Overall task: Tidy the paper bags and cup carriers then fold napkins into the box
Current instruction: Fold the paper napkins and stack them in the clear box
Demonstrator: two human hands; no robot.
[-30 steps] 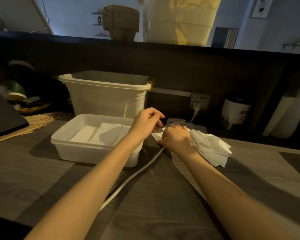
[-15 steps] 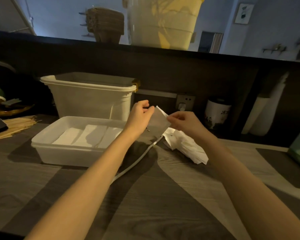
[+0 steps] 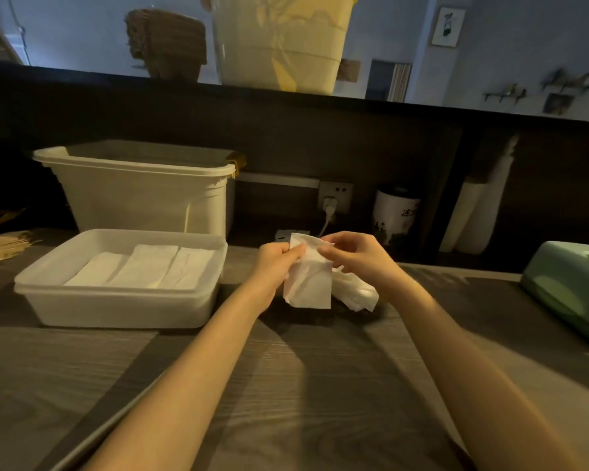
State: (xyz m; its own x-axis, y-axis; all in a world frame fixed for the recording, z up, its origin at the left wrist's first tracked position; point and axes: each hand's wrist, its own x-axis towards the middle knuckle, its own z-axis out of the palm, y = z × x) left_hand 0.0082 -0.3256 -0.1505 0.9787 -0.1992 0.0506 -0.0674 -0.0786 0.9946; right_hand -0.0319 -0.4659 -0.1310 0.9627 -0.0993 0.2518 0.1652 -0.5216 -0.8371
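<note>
A white napkin (image 3: 309, 283) hangs in the air above the counter, pinched at its top edge by my left hand (image 3: 275, 263) and my right hand (image 3: 352, 258). Behind and below it lies a loose pile of white napkins (image 3: 356, 292) on the counter. To the left sits a shallow white plastic box (image 3: 116, 300) with three folded napkins (image 3: 143, 270) lying side by side inside. On the ledge at the back stand a stack of brown cup carriers (image 3: 167, 42) and a pale bin (image 3: 283, 42).
A tall white tub (image 3: 140, 192) stands behind the box. A white cable (image 3: 325, 220) runs from a wall socket. A white jar (image 3: 393, 212) and white rolls (image 3: 473, 212) stand at the back right, a green dispenser (image 3: 572, 287) at the right, wooden sticks (image 3: 0, 246) at the left.
Both hands lifted one napkin off the pile and brought it up between them; it now hangs folded lengthwise. The view has swung right, revealing the green dispenser.
</note>
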